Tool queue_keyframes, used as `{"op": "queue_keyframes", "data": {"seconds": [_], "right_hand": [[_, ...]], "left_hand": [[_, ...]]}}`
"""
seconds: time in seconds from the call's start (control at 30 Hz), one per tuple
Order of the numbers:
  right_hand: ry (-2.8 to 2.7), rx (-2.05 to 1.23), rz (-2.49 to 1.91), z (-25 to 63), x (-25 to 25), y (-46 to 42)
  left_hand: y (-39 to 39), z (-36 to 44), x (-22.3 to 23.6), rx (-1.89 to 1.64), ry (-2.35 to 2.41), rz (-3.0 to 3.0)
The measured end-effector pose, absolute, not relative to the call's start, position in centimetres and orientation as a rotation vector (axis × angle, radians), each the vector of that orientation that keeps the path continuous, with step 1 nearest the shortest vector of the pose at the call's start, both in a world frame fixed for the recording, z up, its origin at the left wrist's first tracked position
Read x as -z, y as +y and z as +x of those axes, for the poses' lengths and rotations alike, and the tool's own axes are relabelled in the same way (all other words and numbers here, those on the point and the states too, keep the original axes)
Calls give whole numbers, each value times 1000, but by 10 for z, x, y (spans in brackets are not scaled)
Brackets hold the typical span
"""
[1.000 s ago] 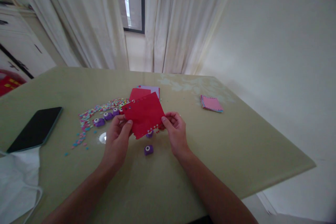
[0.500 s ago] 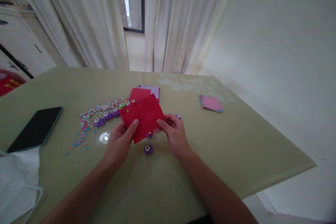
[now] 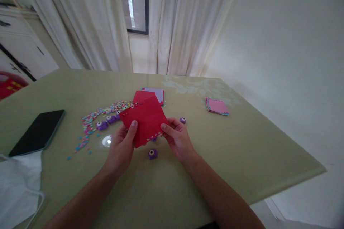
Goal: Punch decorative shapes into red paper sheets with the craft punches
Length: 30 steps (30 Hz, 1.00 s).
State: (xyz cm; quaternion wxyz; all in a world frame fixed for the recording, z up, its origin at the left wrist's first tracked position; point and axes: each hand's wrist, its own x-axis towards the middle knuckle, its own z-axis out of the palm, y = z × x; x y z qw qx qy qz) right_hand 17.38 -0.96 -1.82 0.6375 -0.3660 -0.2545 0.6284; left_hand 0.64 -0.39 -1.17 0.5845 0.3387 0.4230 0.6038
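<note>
Between my two hands a red paper square (image 3: 147, 118) is held up, tilted, above the table. Small punched holes run along its upper left and lower edges. My left hand (image 3: 124, 145) pinches its left side, thumb on top. My right hand (image 3: 177, 136) grips the right corner between thumb and fingers. Just below the paper lies a purple craft punch (image 3: 152, 154). Another purple punch (image 3: 182, 120) sits beyond my right hand. More purple punches (image 3: 102, 125) stand in a row to the left, partly hidden behind the paper.
Colourful punched paper bits (image 3: 91, 118) are scattered at the left. Red and lilac paper sheets (image 3: 158, 94) lie behind my hands. A stack of pink paper squares (image 3: 217, 106) is at the right. A black tablet (image 3: 39, 128) and a white face mask (image 3: 20, 186) lie at the left.
The red paper has shifted slightly and turned a little in my hands. My left thumb has slid a bit left on it. The things on the table lie as before.
</note>
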Motion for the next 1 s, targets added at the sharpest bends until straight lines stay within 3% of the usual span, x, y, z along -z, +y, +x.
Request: {"op": "queue_keyframes", "data": {"seconds": [1.0], "right_hand": [[-762,-1305,-902,178,11,-20]], "left_hand": [[2,-8,18,-1427,939,903]]}}
